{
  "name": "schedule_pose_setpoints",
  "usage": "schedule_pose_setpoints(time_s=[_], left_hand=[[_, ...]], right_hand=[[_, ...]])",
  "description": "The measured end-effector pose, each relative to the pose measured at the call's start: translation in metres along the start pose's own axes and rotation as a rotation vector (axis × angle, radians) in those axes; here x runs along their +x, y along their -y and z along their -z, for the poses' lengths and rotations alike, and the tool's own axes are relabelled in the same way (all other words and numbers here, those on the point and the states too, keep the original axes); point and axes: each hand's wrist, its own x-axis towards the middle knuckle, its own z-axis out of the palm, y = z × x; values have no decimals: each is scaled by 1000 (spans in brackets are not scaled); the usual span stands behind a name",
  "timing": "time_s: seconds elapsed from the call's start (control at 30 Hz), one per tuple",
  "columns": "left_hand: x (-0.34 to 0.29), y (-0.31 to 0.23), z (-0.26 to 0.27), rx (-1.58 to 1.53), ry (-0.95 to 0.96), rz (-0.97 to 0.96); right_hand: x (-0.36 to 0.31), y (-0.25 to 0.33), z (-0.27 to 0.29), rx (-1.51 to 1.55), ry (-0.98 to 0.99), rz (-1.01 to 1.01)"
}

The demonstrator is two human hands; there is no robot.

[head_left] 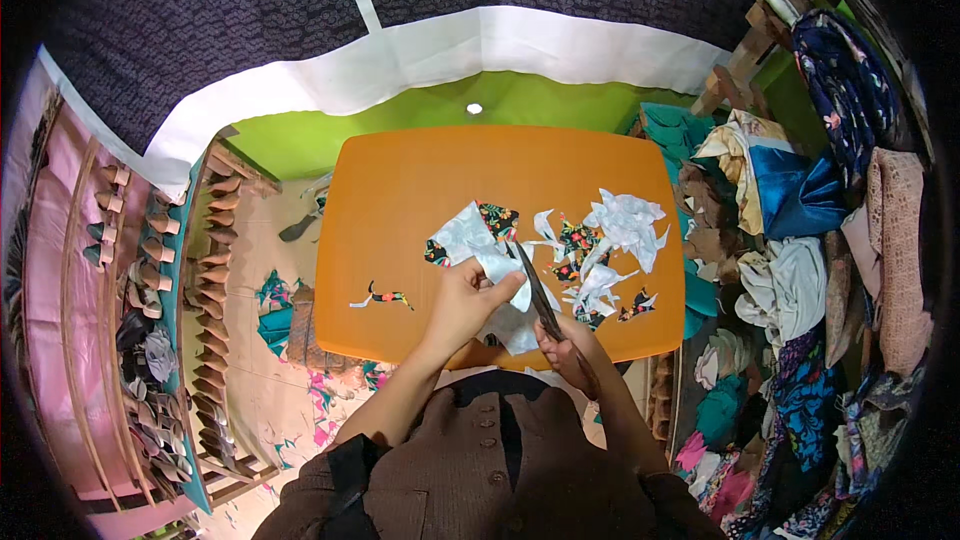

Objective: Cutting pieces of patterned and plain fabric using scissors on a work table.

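Observation:
My left hand (462, 308) pinches a piece of fabric (460, 233) above the near half of the orange table (400, 190). The fabric has a pale back and a black floral face that shows at its corners. From the right, my right hand (568, 352) is closed around a pair of dark scissors (538, 290). Their long blades point away from me and meet the fabric just right of my left fingers. Whether the blades are apart is hard to make out. Right of the scissors lies a loose heap of cut pieces (625, 225), pale and black floral.
A small floral scrap (390, 297) lies on the table's left. Wooden racks with shoe lasts (212, 300) stand on the left. Piled cloth and fabric rolls (785, 290) crowd the right side. Scraps (320, 405) litter the floor, and a dark patterned curtain (230, 30) hangs beyond.

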Motion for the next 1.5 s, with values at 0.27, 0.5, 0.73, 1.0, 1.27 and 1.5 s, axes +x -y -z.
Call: schedule_pose_setpoints(time_s=[0.27, 0.5, 0.73, 1.0, 1.27, 1.5], left_hand=[[-1, -11, 3, 87, 47, 78], [3, 0, 13, 177, 79, 114], [0, -9, 9, 172, 86, 135], [3, 4, 13, 132, 185, 141], [3, -3, 13, 156, 208, 144], [-1, -3, 10, 110, 236, 71]], right_hand=[[-4, 24, -1, -137, -38, 69], [-6, 24, -1, -134, 16, 78], [-6, 21, -4, -42, 24, 95], [-5, 15, -5, 37, 48, 98], [-4, 0, 1, -69, 33, 118], [-5, 13, -1, -107, -37, 145]])
